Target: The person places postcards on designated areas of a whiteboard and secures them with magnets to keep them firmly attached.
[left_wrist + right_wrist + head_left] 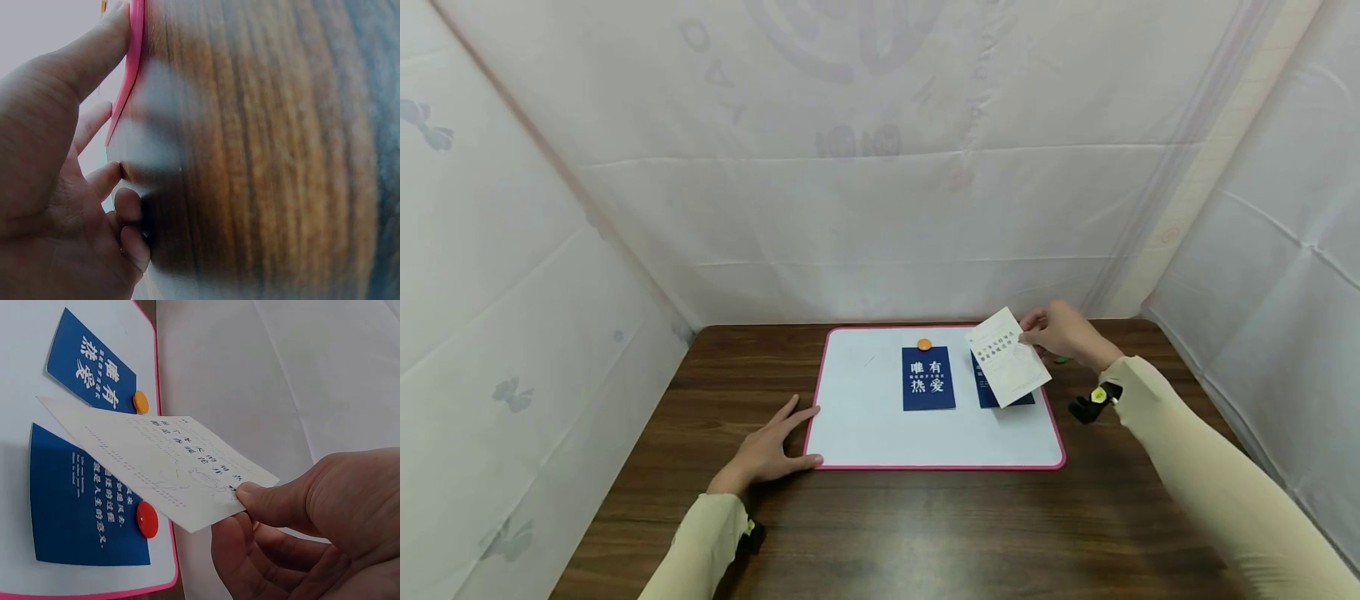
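Observation:
A white board (865, 417) with a pink rim lies flat on the brown table (925, 533). One blue card (928, 379) is pinned to it under an orange magnet (923, 343). A second blue card (81, 506) lies to its right under a red magnet (147, 519). My right hand (1060, 332) pinches a white printed card (1007, 358) by its corner, tilted in the air above that second blue card. My left hand (771, 446) rests flat on the table, its fingers (100, 47) touching the board's pink left edge (128, 69).
White sheets hang close around the table on the left, back and right. A small green object (1061, 359) lies on the table just right of the board, near my right hand. Bare wood runs along the table's front.

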